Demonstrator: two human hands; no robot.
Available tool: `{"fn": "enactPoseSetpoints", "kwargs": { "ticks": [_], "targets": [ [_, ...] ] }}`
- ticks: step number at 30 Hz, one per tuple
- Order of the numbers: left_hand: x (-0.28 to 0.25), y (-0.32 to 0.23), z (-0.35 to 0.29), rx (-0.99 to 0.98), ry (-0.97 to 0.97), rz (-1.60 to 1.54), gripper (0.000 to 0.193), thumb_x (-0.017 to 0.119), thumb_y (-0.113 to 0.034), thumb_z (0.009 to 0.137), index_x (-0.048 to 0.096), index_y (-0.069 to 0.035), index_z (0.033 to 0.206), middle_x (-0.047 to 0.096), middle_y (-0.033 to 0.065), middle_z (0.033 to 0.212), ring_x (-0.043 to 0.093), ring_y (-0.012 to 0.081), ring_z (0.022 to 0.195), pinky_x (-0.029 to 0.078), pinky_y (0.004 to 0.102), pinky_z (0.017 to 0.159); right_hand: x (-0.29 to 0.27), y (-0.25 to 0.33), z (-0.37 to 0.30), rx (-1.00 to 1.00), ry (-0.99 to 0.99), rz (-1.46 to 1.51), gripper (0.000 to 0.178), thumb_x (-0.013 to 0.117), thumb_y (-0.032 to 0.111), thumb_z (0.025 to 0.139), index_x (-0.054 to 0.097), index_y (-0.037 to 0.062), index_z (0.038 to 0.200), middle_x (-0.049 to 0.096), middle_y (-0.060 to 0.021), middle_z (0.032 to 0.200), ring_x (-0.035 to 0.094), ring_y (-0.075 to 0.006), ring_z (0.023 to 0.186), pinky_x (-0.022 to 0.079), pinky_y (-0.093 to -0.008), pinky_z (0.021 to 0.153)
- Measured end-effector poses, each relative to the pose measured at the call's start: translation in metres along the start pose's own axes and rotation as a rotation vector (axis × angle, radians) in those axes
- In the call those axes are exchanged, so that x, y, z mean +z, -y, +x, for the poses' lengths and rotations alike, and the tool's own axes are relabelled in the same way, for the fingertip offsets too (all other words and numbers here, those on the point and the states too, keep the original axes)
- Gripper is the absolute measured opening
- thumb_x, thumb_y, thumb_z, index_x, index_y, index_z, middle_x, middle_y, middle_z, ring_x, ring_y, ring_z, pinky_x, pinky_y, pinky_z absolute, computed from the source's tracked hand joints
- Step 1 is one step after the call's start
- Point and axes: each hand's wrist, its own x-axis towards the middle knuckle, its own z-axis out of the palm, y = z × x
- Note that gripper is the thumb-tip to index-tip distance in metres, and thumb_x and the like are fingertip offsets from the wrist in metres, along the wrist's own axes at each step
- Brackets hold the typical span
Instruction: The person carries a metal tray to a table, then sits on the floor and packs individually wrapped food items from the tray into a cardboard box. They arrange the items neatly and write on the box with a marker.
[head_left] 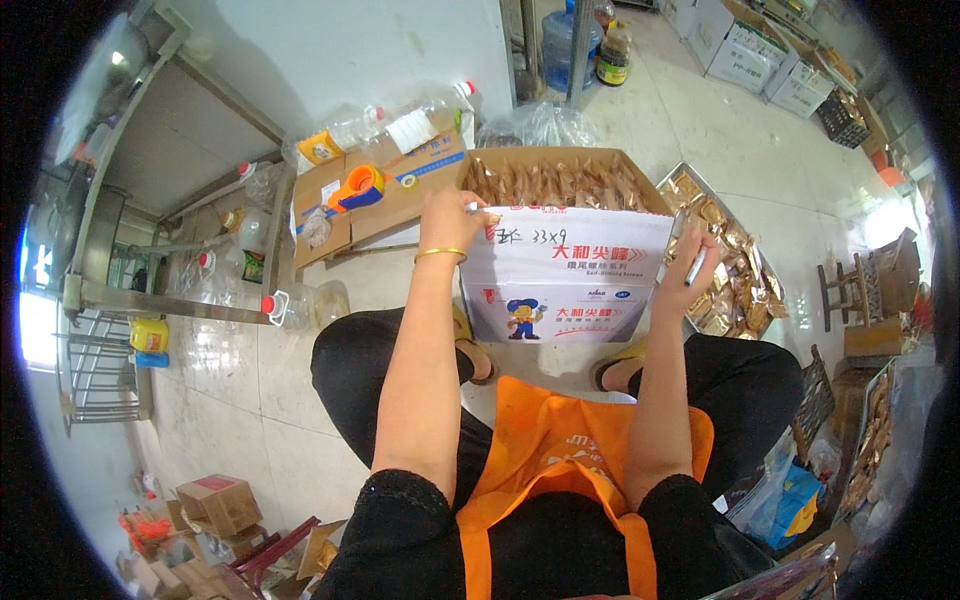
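Observation:
A cardboard box (610, 275) with white printed sides stands on the floor between my feet, its raised near flap marked with black handwriting. Brown-gold packets (555, 178) fill it in upright rows. My left hand (447, 215) is closed at the flap's upper left corner, and a small white piece shows at its fingertips, too small to name. In my right hand (702, 243), beside the flap's right edge, is a marker pen (694, 267) pointing downward. Close by on the right lies a metal tray (778, 304) of loose, similar packets (735, 285).
Left of the box, flattened cardboard (315, 245) carries an orange-and-blue tape dispenser (358, 188) and clear plastic bottles (430, 128). A metal rack (175, 300) runs along the left. White boxes (745, 55) stand far right; a water jug (568, 48) stands at the back.

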Motion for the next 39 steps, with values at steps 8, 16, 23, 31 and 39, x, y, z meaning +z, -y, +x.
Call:
{"fn": "enactPoseSetpoints", "kwargs": {
  "ticks": [8,16,23,31,39],
  "targets": [
    [-0.013,-0.011,-0.052,0.017,0.218,0.043,0.026,0.084,-0.027,0.065,0.076,-0.008,0.081,0.068,0.0176,0.083,0.065,0.034,0.081,0.051,0.0419,0.077,-0.018,-0.038,-0.011,0.703,0.11,0.282,0.048,0.068,0.036,0.086,0.053,0.0144,0.126,0.055,-0.006,0.116,0.053,-0.0213,0.106,0.047,-0.0401,0.086],
    [0.027,-0.035,-0.17,0.077,0.56,0.343,0.02,0.073,-0.014,0.077,0.071,-0.004,0.094,0.066,0.0145,0.099,0.057,0.0359,0.102,0.052,0.0452,0.087,-0.088,-0.09,-0.086,0.663,-0.105,0.491,0.038,0.057,0.036,0.09,0.057,0.01,0.118,0.06,-0.0069,0.106,0.062,-0.0256,0.089,0.052,-0.0393,0.08],
    [0.064,-0.041,-0.193,-0.042,0.14,0.099,0.013,0.066,-0.005,0.078,0.064,-0.001,0.09,0.065,0.0147,0.099,0.054,0.0366,0.106,0.052,0.0438,0.086,-0.072,-0.094,-0.059,0.624,-0.005,0.472,0.048,0.059,0.036,0.089,0.047,0.0099,0.127,0.059,-0.006,0.108,0.061,-0.023,0.095,0.052,-0.0376,0.082],
    [0.076,-0.012,-0.106,-0.061,0.107,0.12,0.02,0.071,-0.007,0.074,0.067,-0.005,0.094,0.065,0.0136,0.102,0.054,0.034,0.107,0.052,0.0419,0.089,-0.032,-0.123,-0.024,0.647,0.067,0.628,0.048,0.055,0.029,0.094,0.042,0.01,0.135,0.053,-0.0101,0.124,0.055,-0.026,0.111,0.047,-0.0446,0.092],
    [0.076,-0.004,-0.11,0.014,0.184,0.061,0.029,0.071,-0.005,0.073,0.06,-0.002,0.101,0.066,0.0202,0.097,0.058,0.0371,0.097,0.047,0.0445,0.09,-0.022,0.023,0.017,0.45,0.199,0.362,0.035,0.052,0.037,0.1,0.051,0.0121,0.125,0.062,-0.0064,0.105,0.055,-0.0155,0.103,0.045,-0.0374,0.09]
  ]
}}
